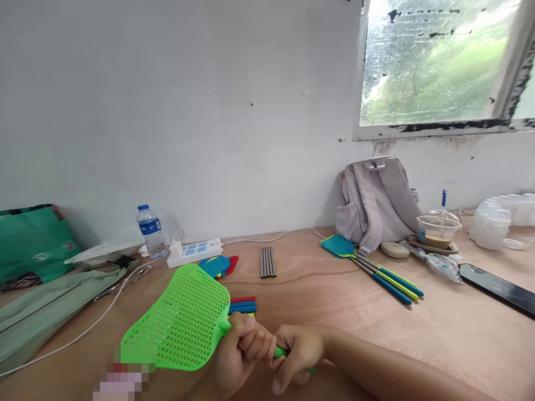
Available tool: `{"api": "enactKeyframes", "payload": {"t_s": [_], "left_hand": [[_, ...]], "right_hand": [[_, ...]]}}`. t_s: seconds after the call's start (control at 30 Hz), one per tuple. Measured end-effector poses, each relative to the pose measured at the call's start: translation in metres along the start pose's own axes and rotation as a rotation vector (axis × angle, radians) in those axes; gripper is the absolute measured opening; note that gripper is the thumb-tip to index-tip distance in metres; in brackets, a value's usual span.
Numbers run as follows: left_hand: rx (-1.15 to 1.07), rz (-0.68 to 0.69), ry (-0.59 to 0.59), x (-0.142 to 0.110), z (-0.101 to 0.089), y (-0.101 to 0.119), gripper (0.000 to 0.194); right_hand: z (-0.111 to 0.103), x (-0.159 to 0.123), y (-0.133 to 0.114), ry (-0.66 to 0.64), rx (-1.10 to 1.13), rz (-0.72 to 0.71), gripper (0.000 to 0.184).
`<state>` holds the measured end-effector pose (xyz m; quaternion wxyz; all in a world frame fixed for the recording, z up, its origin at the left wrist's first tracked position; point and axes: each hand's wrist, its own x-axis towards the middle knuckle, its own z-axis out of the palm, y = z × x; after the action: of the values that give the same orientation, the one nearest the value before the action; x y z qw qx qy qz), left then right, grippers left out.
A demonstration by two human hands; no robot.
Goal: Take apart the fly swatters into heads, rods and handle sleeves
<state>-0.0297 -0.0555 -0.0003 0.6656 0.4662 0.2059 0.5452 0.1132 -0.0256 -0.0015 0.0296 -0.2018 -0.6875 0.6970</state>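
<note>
green handle [281, 352] partly behind fingers [259, 341]

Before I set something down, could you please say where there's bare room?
Bare wood lies between the metal tubes and the swatter handles at right, and from those handles to the right forearm. Crowded: around the power strip, green swatter and backpack.

The head camera looks forward and down, the table [301, 295] near, the wall [259, 156] beyond.

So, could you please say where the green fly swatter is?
In the head view, the green fly swatter is low and left of centre, held by both hands, in front of the white power strip.
</note>
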Motion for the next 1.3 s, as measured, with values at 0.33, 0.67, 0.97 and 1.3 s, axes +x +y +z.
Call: {"api": "enactKeyframes", "payload": {"t_s": [0.33, 0.67, 0.97, 1.3], "left_hand": [[-0.255, -0.125, -0.065, 0.002, -0.002, -0.003, 0.055], [-0.218, -0.213, 0.155, 0.012, -0.006, 0.002, 0.050], [-0.147, -0.116, 0.156, 0.015, -0.003, 0.003, 0.054], [-0.013, 0.081, 0.235, 0.021, 0.018, 0.012, 0.050]], "right_hand": [[-0.002, 0.004, 0.006, -0.334, 0.333, 0.146, 0.057], [0.001, 0.007, 0.003, -0.099, 0.270, 0.162, 0.046], [-0.002, 0.000, 0.003, 0.391, -0.624, -0.087, 0.025], [-0.001, 0.001, 0.007, 0.886, -1.316, -0.013, 0.007]]}}
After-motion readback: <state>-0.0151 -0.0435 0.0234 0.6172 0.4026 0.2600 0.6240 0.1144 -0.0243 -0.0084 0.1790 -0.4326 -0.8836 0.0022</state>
